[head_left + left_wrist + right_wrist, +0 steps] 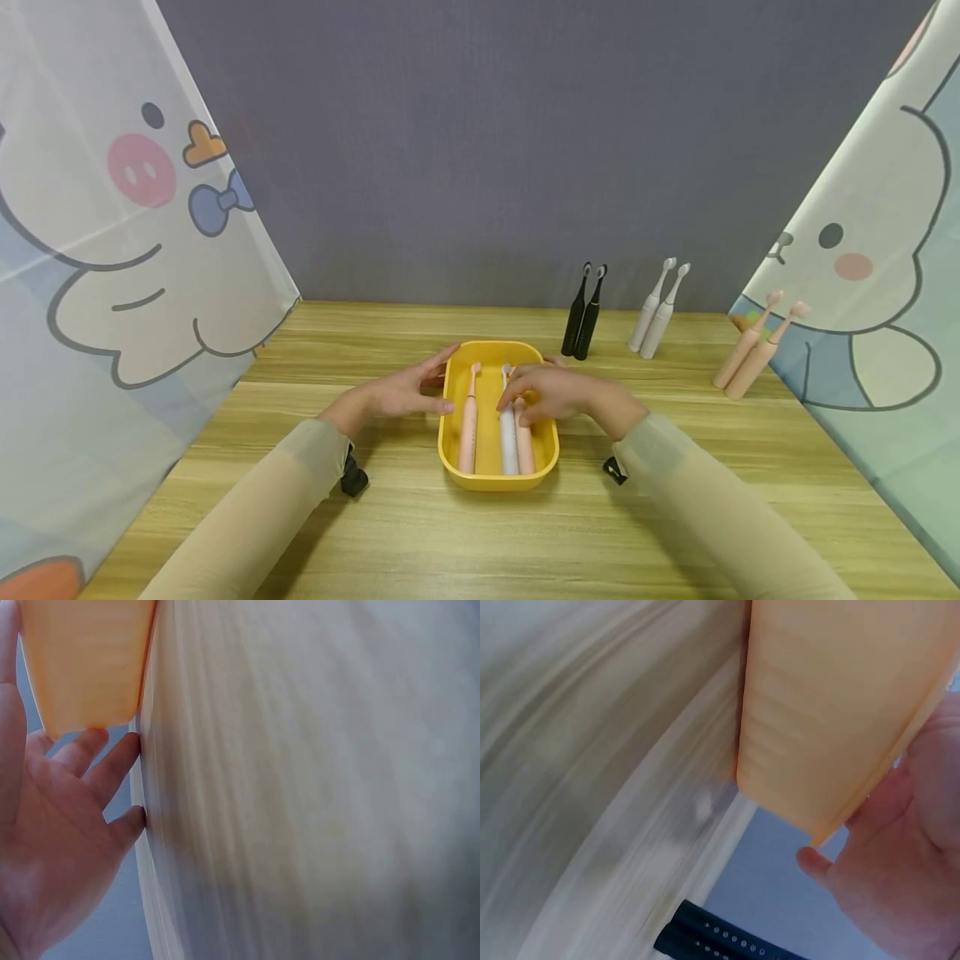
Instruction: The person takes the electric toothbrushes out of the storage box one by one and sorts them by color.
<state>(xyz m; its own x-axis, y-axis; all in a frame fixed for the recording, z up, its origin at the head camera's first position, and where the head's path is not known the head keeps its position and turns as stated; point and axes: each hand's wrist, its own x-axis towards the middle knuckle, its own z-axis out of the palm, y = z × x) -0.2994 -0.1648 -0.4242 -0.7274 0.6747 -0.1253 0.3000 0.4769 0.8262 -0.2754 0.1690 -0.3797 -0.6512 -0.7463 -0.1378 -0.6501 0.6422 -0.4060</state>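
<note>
A yellow box (447, 450) stands on the table, holding a pink electric toothbrush (468, 433) at its left. A white electric toothbrush (509, 446) and another pink electric toothbrush (525, 454) lie side by side at its right. My left hand (405, 393) rests against the box's left side with fingers spread; in the left wrist view its fingertips (94, 739) touch the box. Reaching over the right rim, my right hand (555, 392) pinches the white toothbrush's handle between thumb and fingers. The right wrist view shows that hand beyond the box wall (832, 705), which hides its fingertips.
Behind the box, two black electric toothbrushes (581, 321) stand upright on the wooden table (375, 533). Two white ones (654, 321) are to their right, and two pink ones (750, 358) stand farther right. A grey panel (480, 167) rises along the back edge, with printed cloths on both sides.
</note>
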